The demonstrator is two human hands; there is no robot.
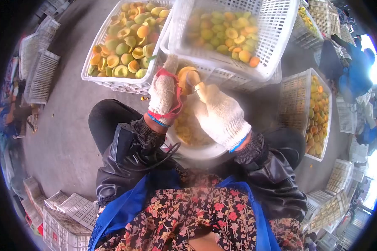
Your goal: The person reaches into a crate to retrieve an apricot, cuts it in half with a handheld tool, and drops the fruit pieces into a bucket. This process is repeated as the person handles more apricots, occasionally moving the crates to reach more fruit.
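- An orange halved fruit (pixel 185 76) is grasped by the left hand (pixel 165 94); the right hand (pixel 220 115) is clenched on a pale small tool (pixel 200 87).
- Pitting is judged to be in hand; a steady scoop is called for next, above the white round plastic bucket (pixel 197 152) beneath the fingers.

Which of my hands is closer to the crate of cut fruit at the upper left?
Left. The left hand, holding a fruit, sits just below that crate, at its near right corner; the right hand is farther right, above the white bucket.

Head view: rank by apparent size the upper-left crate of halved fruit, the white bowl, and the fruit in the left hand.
1. upper-left crate
2. white bowl, partly covered, so its full size is unsure
3. fruit in the left hand
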